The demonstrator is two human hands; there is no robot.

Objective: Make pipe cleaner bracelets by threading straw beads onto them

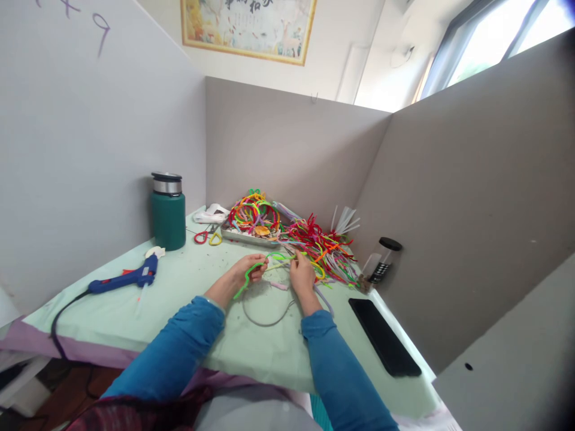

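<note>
My left hand (250, 269) is closed on a bright green pipe cleaner (242, 288), whose bent end hangs below the fingers. Close by on the right, my right hand (302, 273) pinches a yellow-green pipe cleaner (287, 257) near its fingertips. Green and yellow-green strands stretch between the two hands; where they join cannot be made out. Below them a thin grey hoop (265, 325) lies on the pale green table cover (251, 353). A short pink piece (279, 286) rests between the hands.
Behind my hands are a tray (251, 240) of colourful loops and a pile of pipe cleaners (314, 236). Left stand a green bottle (168, 218) and a blue glue gun (123, 280) with a cord. Right are a black phone (384, 337) and a clear bottle (381, 263). Grey partitions surround the table.
</note>
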